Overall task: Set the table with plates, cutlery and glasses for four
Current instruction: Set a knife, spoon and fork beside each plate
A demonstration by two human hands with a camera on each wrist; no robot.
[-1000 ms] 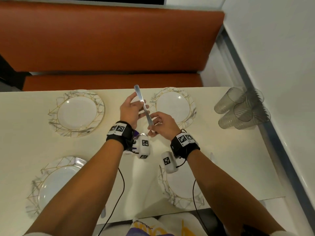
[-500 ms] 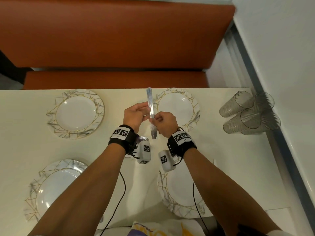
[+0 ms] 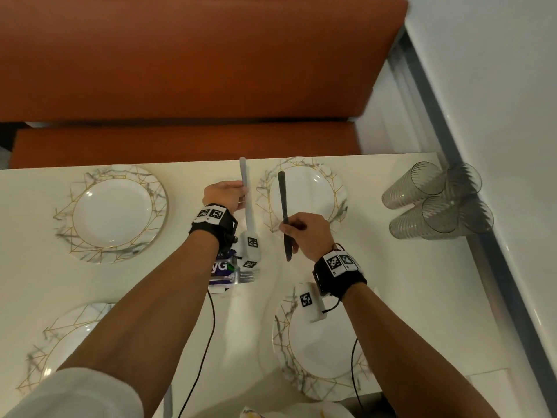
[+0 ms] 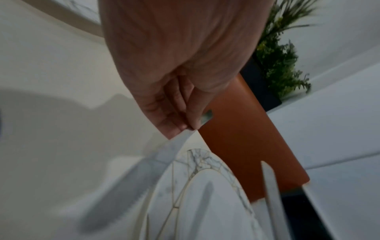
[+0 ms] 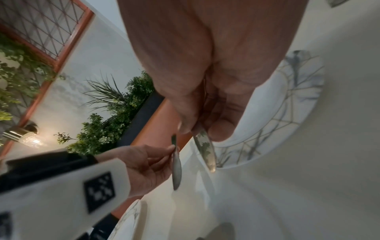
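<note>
Pinching one knife each: left hand [image 3: 224, 196] w/ pale knife [image 3: 247, 203], right hand [image 3: 306, 233] w/ dark knife [image 3: 283, 206], mid-frame, prob. split apart to flank upper-right plate [image 3: 337, 188].

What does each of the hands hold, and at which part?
Left hand pinches a knife near the middle of its length. Right hand grips another knife near mid-length, towards the serrated blade.

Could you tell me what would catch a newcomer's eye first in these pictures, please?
Probably the two hands raised over the middle of the table, each gripping a knife: the left hand holds a pale knife, the right hand a darker knife above the far right plate. Next, the clear glasses lying on their sides by the right wall.
</note>
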